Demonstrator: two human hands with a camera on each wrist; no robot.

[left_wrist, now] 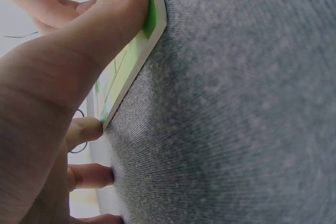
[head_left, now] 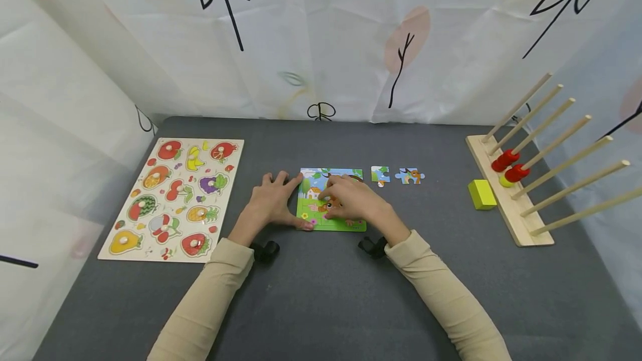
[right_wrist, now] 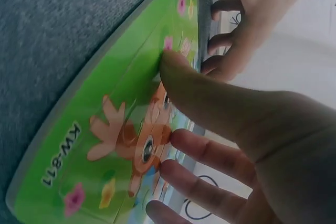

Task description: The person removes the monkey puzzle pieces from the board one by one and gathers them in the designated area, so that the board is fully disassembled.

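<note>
A jigsaw puzzle (head_left: 356, 227) with a green border and a cartoon animal picture lies flat in the middle of the table. Along its left side is my left hand (head_left: 271, 202), fingers spread, the thumb on the lower left corner and the index fingertip at the upper left corner. Over the picture, my right hand (head_left: 353, 196) touches the surface with thumb and fingertips; the right wrist view shows no raised piece between them. Two loose puzzle pieces, one with a tree corner (head_left: 380, 175) and one with an orange figure (head_left: 410, 176), lie to the right.
A fruit knob puzzle board (head_left: 183, 222) lies at the left. On the right stands a wooden peg rack (head_left: 534, 227) with red and yellow beads, its long pegs leaning outward. Beside it sits a yellow block (head_left: 482, 194). A printed white curtain (head_left: 321, 43) closes off the back.
</note>
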